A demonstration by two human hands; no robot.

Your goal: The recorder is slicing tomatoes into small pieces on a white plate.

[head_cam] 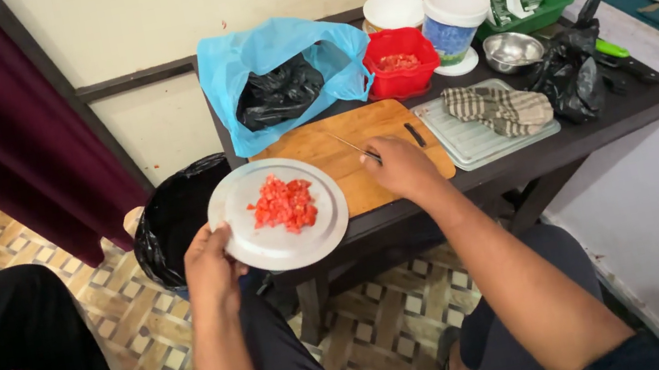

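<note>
My left hand [211, 269] grips the near-left rim of a white plate [239, 196] that carries a small heap of chopped red tomato [284, 204]. The plate hangs over the front-left corner of the dark table, partly above a wooden cutting board [366, 138]. My right hand [401, 168] rests on the board's front edge and holds a thin-bladed knife [352, 146], whose blade points back left across the board.
A blue plastic bag [271, 55] with a black bag inside lies behind the board. A red container [402, 64], white tubs, a steel bowl [511, 49], a tray with a checked cloth [498, 108] and a black-lined bin [173, 217] are nearby. Another person's legs are at left.
</note>
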